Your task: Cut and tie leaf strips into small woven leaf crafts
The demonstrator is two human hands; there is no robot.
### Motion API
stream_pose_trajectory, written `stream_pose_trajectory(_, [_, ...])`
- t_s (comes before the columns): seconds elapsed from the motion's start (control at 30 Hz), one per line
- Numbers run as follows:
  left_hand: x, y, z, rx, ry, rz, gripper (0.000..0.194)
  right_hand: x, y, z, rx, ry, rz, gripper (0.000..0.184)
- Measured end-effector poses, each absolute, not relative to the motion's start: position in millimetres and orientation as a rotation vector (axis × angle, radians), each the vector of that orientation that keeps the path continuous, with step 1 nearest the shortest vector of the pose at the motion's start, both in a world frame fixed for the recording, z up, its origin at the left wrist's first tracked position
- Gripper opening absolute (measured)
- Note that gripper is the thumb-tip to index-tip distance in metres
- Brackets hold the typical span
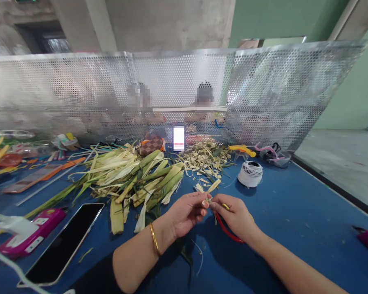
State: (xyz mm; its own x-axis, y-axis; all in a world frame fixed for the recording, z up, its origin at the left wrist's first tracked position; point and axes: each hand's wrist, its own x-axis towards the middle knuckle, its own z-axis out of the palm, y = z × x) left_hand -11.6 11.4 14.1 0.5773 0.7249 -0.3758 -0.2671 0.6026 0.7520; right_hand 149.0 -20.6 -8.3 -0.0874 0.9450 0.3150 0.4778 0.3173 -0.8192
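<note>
Yellowish husk strip (214, 186) btwn L/R fingers (198, 198)

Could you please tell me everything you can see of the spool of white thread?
The round spool of white thread stands on the blue table, its top dark in the middle, apparently hollow. The thin, fibrous-looking thread is wound in crossing turns, with loose strands at the side. It sits beyond the person's right hand, nearer than the yellow plastic-looking tool. Only the table visibly touches it.
</note>
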Motion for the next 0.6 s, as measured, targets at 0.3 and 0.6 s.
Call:
stream_pose_trajectory(0.3, [-7.6,6.9,9.0,0.801,0.739,0.718,0.015,149.0,-17.4,-16.9,-1.285,-1.761,0.705,0.023])
stream_pose_trajectory(0.6, [-6.5,1.1,15.6,0.815,0.785,0.641,0.021,153.2,-16.9,-18.8,-1.348,-1.768,0.633,0.026])
